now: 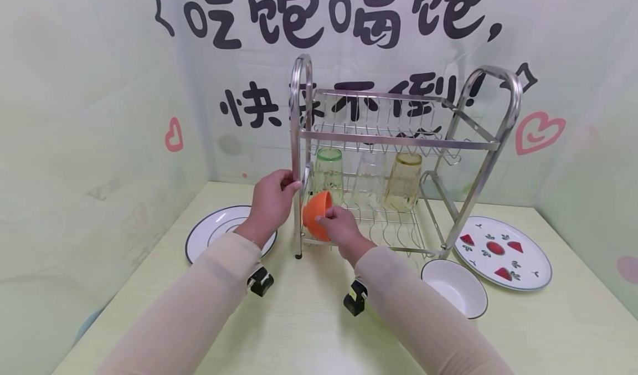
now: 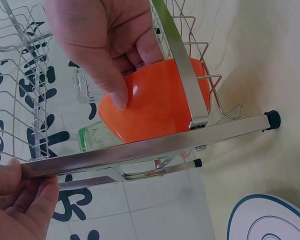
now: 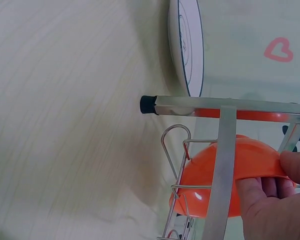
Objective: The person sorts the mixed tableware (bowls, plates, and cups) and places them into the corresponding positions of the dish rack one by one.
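Observation:
An orange bowl [image 1: 315,215] stands tipped on its side at the left end of the lower tier of a metal dish rack [image 1: 399,140]. My right hand [image 1: 344,228] pinches its rim, thumb on one face and fingers on the other. In the right wrist view the bowl [image 3: 200,175] sits behind the front bar, among the wire dividers. My left hand [image 1: 273,200] grips the rack's left front upright, thumb and fingers about the post [image 2: 105,159]. Behind the bowl are a green-tinted glass [image 1: 329,170], a clear glass [image 1: 369,178] and an amber glass [image 1: 405,181], upside down.
A blue-rimmed white plate [image 1: 203,232] lies left of the rack. To the right are a white bowl [image 1: 456,286] and a plate with a watermelon pattern [image 1: 528,258]. Under my right forearm a yellow-green thing shows slightly. A printed curtain [image 1: 239,142] hangs behind.

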A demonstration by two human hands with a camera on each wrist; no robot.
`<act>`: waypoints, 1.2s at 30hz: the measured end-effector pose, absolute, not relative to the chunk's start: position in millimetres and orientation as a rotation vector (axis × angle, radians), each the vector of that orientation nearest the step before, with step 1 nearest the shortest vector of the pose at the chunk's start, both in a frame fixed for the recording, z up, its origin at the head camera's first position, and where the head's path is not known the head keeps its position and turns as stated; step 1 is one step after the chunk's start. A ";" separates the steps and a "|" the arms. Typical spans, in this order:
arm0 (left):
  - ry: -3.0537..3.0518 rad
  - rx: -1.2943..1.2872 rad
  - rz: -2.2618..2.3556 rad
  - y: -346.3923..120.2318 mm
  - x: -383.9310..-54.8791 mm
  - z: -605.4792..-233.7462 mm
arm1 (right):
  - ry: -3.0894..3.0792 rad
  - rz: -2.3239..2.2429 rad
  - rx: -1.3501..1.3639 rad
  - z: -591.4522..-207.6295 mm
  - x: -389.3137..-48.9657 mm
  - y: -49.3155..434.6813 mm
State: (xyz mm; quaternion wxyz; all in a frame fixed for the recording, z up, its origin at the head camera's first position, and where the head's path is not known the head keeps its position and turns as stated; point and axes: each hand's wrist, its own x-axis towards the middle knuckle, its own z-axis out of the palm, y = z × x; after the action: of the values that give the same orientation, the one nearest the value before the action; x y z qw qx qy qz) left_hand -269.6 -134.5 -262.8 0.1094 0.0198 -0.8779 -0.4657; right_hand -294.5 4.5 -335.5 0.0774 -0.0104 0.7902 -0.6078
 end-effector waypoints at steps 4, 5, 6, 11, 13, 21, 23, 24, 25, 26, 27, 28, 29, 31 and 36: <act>-2.582 0.059 -1.366 -134.3 -269.4 -262.7 | 2.375 -1.807 -0.032 -334.9 -294.3 4.4; -2.580 0.060 -1.367 -134.2 -269.2 -262.6 | 2.375 -1.802 -0.033 -334.5 -294.1 4.4; -2.579 0.061 -1.369 -134.0 -269.3 -262.7 | 2.372 -1.801 -0.030 -334.1 -293.8 4.3; -2.576 0.067 -1.373 -133.0 -268.6 -263.4 | 2.363 -1.800 -0.029 -332.6 -292.1 4.2; -2.573 0.072 -1.373 -132.6 -268.1 -263.7 | 2.360 -1.796 -0.028 -332.3 -291.4 4.3; -2.550 0.087 -1.435 -131.7 -265.8 -264.4 | 2.366 -1.774 -0.058 -330.0 -287.2 6.0; -2.546 0.085 -1.445 -131.9 -265.7 -265.5 | 2.373 -1.773 -0.072 -328.9 -286.0 7.1; -2.544 0.084 -1.448 -132.0 -265.6 -266.2 | 2.375 -1.775 -0.082 -328.1 -285.3 7.8; -2.542 0.082 -1.450 -132.2 -265.5 -267.0 | 2.382 -1.778 -0.100 -327.6 -284.9 8.7; -2.537 0.075 -1.449 -132.4 -265.0 -267.4 | 2.390 -1.781 -0.113 -326.6 -284.3 9.5; -2.533 0.070 -1.446 -132.7 -264.5 -268.1 | 2.391 -1.786 -0.119 -325.3 -283.5 10.3; -2.527 0.060 -1.441 -132.9 -263.8 -268.6 | 2.399 -1.785 -0.126 -324.0 -282.8 11.2; -2.519 0.047 -1.433 -133.4 -263.3 -269.3 | 2.408 -1.785 -0.134 -322.4 -282.1 12.4; -2.503 0.028 -1.409 -134.3 -261.9 -270.8 | 2.435 -1.767 -0.132 -318.8 -280.3 15.0; -2.447 0.014 -1.401 -137.3 -256.4 -274.3 | 2.511 -1.687 -0.141 -308.6 -274.0 24.7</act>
State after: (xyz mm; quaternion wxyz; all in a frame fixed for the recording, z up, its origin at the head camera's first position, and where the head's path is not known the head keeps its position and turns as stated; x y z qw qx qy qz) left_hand -256.4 -137.3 -274.3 0.1602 0.0048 -0.8566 -0.4905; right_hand -274.0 24.7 -308.6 0.0566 -0.0466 0.8277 -0.5563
